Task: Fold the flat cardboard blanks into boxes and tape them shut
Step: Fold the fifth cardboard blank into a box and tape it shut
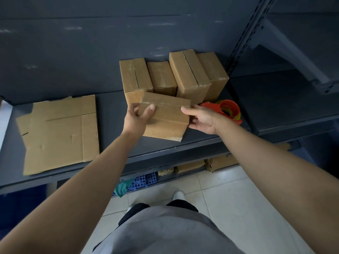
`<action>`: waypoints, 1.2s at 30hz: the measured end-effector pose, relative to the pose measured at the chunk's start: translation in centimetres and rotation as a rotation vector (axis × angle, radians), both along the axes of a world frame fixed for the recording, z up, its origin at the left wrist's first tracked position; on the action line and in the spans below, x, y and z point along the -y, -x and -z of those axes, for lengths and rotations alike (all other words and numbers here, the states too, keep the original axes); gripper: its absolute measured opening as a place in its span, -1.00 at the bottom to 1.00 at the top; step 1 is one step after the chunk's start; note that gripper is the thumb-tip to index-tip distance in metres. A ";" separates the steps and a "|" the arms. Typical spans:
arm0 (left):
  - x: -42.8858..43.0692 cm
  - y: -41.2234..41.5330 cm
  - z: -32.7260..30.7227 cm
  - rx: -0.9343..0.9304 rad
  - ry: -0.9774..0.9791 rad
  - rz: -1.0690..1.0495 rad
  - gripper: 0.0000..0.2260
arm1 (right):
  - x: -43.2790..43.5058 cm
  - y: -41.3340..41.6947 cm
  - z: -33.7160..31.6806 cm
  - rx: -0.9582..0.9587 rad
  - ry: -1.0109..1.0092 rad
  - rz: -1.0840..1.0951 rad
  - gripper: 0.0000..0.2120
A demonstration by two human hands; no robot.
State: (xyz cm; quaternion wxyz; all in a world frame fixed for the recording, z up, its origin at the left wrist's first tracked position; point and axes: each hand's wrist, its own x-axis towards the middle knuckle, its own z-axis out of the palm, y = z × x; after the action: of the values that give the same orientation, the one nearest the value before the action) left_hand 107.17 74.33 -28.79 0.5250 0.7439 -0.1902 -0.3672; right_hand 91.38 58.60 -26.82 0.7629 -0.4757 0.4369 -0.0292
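A folded, taped cardboard box (166, 118) is held between both hands just above the dark shelf (113, 114). My left hand (136, 119) grips its left end, thumb on the top face. My right hand (200, 119) holds the right end, thumb along the upper edge. Behind it stand several finished boxes (190, 77) in a row against the back wall. A stack of flat cardboard blanks (60, 132) lies on the shelf at the left. A red tape dispenser (228, 110) rests on the shelf just behind my right hand.
A perforated metal upright (244, 33) rises at the right beside another shelf bay. Under the shelf lie more cardboard boxes (220, 162), a blue plastic grid rack (143, 180) and a green cloth (122, 187). White floor tiles lie below.
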 end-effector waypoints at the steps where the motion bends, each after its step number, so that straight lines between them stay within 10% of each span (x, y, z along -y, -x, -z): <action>1: -0.4 0.1 0.2 -0.032 0.024 0.022 -0.44 | -0.1 -0.1 -0.2 -0.020 0.029 -0.002 -0.76; 5: -1.6 -0.3 0.7 -0.135 0.081 0.017 -0.07 | -1.2 -0.7 -0.9 -0.130 0.162 -0.140 -0.68; 18: -6.3 -4.4 0.2 -0.098 0.086 -0.131 -0.57 | -7.1 -7.4 -4.0 -0.303 0.260 -0.729 -0.79; 25: -7.8 -7.1 -1.2 -0.123 0.126 -0.100 -0.67 | -10.8 -12.8 -3.3 -0.338 0.442 -0.580 -0.46; 36: -7.0 -10.6 -1.3 -0.076 0.094 -0.080 -0.21 | -12.6 -17.0 -3.8 -0.357 0.641 -0.243 -0.60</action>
State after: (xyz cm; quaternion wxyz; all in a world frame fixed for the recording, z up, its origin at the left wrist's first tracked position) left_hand 117.73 81.30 -27.44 0.5805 0.7109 -0.1570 -0.3647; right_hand 108.38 71.16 -23.00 0.4852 -0.7361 0.4718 0.0095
